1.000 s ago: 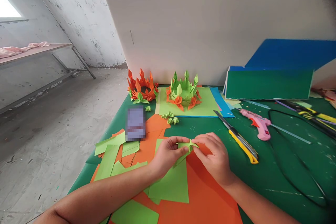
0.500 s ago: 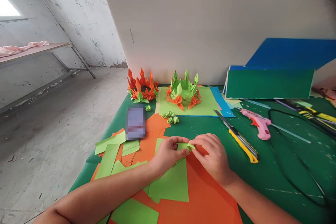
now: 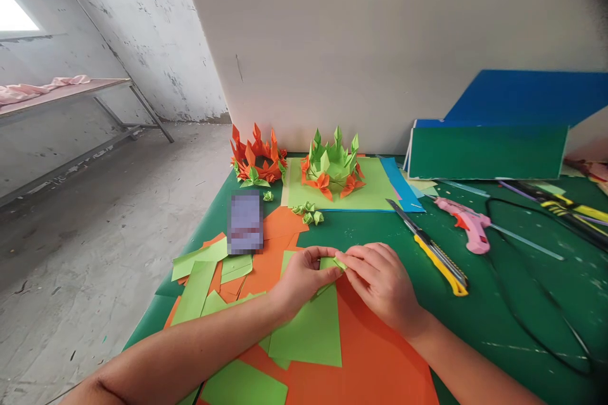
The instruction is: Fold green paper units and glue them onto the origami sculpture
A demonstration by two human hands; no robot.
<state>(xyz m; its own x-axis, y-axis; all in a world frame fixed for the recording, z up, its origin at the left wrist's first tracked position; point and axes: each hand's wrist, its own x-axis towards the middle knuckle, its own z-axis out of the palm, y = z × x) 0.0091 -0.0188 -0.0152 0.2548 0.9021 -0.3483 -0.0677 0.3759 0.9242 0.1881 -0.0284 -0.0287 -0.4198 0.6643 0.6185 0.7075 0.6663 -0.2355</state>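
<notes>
A small green piece of paper (image 3: 327, 262) is pinched between my left hand (image 3: 304, 281) and my right hand (image 3: 380, 281). Its right end is folded over, and my right fingertips press on that fold. My left thumb and fingers grip the other end, covering part of it. Beneath my hands lie green paper sheets (image 3: 308, 335) on top of a larger orange sheet (image 3: 380, 354). Just beyond sit several small folded green paper pieces (image 3: 308, 212). Farther back stand an orange paper crown (image 3: 256, 158) and a green paper crown (image 3: 335, 164) with orange flowers.
On the green table (image 3: 370, 231), a yellow utility knife (image 3: 437, 259) and a pink glue gun (image 3: 468, 223) with a black cord lie to the right. A blurred-out phone-like rectangle (image 3: 245, 221) rests at left. A tall white board (image 3: 356, 57) closes off the back.
My right fingers have moved slightly left and pressed the green paper's raised right end down toward my left hand. Everything else stays in place.
</notes>
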